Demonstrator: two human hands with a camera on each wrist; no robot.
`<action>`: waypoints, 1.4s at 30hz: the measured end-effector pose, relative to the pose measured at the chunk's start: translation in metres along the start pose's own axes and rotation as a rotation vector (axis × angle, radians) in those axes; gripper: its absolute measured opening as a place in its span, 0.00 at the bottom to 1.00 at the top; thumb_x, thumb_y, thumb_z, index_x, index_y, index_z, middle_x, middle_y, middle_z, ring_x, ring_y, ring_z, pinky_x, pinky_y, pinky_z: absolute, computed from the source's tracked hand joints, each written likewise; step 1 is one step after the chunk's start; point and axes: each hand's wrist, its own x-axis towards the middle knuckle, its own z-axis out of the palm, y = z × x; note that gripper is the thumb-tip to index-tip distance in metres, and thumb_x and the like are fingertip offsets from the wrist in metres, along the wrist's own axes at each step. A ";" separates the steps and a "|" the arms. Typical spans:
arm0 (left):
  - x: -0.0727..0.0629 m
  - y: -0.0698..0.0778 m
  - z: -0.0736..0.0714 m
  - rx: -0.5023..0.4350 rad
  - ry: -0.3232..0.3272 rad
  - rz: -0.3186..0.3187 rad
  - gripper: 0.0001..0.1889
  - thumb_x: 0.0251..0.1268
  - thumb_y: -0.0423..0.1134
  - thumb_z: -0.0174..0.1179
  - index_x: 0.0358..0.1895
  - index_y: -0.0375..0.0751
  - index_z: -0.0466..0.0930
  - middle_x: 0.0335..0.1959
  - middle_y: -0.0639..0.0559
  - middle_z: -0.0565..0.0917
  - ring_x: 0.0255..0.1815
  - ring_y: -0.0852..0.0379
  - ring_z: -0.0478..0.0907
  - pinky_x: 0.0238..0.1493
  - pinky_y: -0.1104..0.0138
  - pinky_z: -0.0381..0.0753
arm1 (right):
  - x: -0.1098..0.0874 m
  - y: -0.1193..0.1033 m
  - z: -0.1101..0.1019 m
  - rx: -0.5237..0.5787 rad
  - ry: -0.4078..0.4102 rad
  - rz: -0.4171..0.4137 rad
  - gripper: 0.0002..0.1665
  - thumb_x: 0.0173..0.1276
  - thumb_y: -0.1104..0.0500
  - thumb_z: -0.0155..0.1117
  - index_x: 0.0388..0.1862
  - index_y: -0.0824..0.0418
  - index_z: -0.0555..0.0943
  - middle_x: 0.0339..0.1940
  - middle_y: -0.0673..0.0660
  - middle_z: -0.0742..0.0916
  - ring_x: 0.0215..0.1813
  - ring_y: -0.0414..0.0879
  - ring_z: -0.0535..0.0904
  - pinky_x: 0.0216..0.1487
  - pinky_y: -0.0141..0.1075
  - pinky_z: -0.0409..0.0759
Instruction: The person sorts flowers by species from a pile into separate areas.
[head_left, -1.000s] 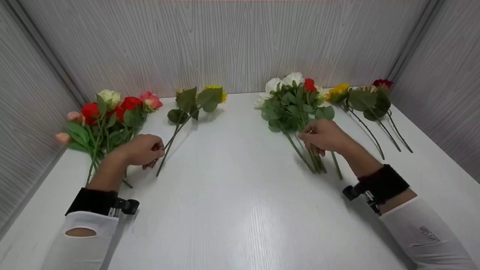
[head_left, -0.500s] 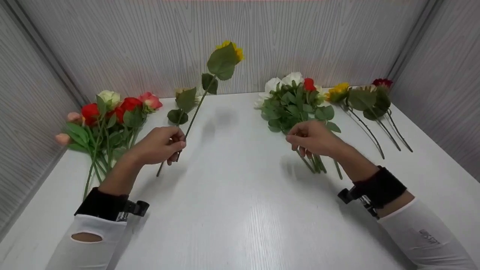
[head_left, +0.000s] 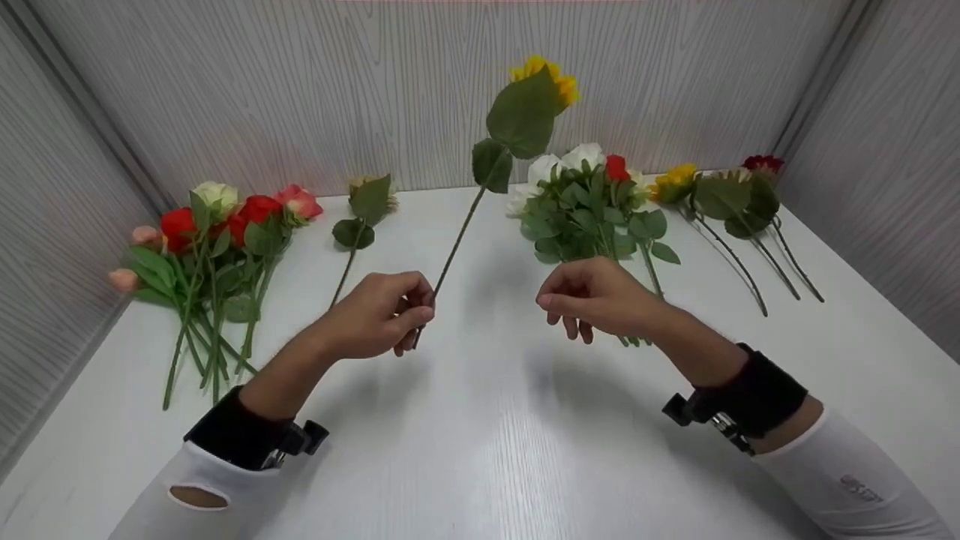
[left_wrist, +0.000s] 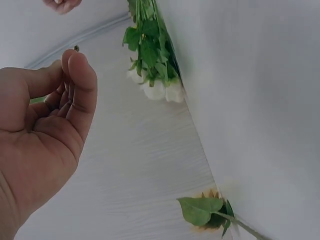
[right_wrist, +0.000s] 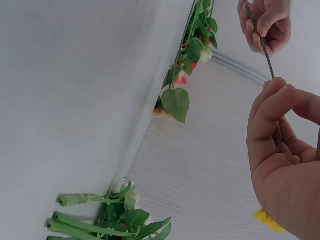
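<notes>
My left hand (head_left: 379,315) pinches a yellow sunflower (head_left: 523,112) low on its thin stem between thumb and fingers. Raised off the table, the flower leans to the right, its head up in front of the back wall. My right hand (head_left: 600,296) hovers to the right of that stem, fingers loosely curled and holding nothing. Behind it on the table lies a bunch of white roses (head_left: 577,187) with a red bloom, its lower stems partly hidden. In the right wrist view, the right hand (right_wrist: 285,135) covers part of the held stem.
A pale, wide-leaved flower (head_left: 370,199) lies beyond my left hand. Red, pink and cream flowers (head_left: 217,240) are piled at the left. Several more, among them a yellow one (head_left: 675,184), lie at the right. Panels (head_left: 480,90) wall in the white table (head_left: 480,450).
My left hand has lifted the yellow sunflower from beside the pale flower and brought it right and nearer. My right hand has moved left, away from the white rose bunch.
</notes>
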 end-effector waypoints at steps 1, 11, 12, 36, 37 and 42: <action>0.000 0.003 0.004 0.002 -0.009 0.016 0.03 0.75 0.33 0.55 0.40 0.39 0.74 0.23 0.48 0.79 0.19 0.56 0.78 0.24 0.61 0.82 | -0.001 -0.002 0.002 0.007 -0.011 -0.011 0.10 0.73 0.59 0.62 0.44 0.65 0.83 0.32 0.60 0.86 0.24 0.44 0.80 0.24 0.37 0.82; 0.000 0.029 0.033 -0.058 -0.073 0.118 0.04 0.75 0.34 0.55 0.39 0.39 0.74 0.22 0.49 0.79 0.18 0.58 0.77 0.24 0.66 0.80 | -0.008 -0.015 0.027 0.057 -0.077 -0.077 0.11 0.74 0.59 0.62 0.47 0.66 0.81 0.33 0.62 0.86 0.23 0.44 0.80 0.24 0.36 0.82; 0.000 0.031 0.034 -0.062 -0.077 0.123 0.04 0.75 0.34 0.56 0.39 0.39 0.74 0.21 0.49 0.79 0.17 0.58 0.76 0.24 0.67 0.80 | -0.009 -0.016 0.029 0.065 -0.078 -0.091 0.12 0.74 0.59 0.61 0.47 0.67 0.81 0.33 0.62 0.86 0.23 0.44 0.80 0.24 0.36 0.82; -0.006 0.045 0.047 0.031 -0.254 0.140 0.05 0.77 0.35 0.52 0.41 0.39 0.77 0.30 0.45 0.82 0.24 0.56 0.80 0.28 0.68 0.82 | -0.015 -0.021 0.038 0.173 0.008 -0.231 0.11 0.78 0.64 0.52 0.46 0.73 0.76 0.32 0.68 0.84 0.23 0.41 0.80 0.20 0.34 0.79; -0.006 0.045 0.047 0.042 -0.260 0.132 0.06 0.77 0.35 0.52 0.41 0.39 0.77 0.31 0.45 0.82 0.25 0.57 0.80 0.28 0.68 0.82 | -0.015 -0.021 0.036 0.171 0.020 -0.230 0.11 0.78 0.64 0.52 0.46 0.73 0.76 0.31 0.68 0.84 0.23 0.41 0.80 0.20 0.34 0.79; -0.005 0.044 0.047 0.082 -0.245 0.148 0.07 0.76 0.34 0.53 0.38 0.39 0.79 0.29 0.47 0.83 0.23 0.66 0.77 0.30 0.69 0.81 | -0.015 -0.023 0.031 0.165 0.071 -0.219 0.10 0.77 0.64 0.54 0.45 0.73 0.76 0.30 0.65 0.84 0.22 0.42 0.80 0.20 0.35 0.79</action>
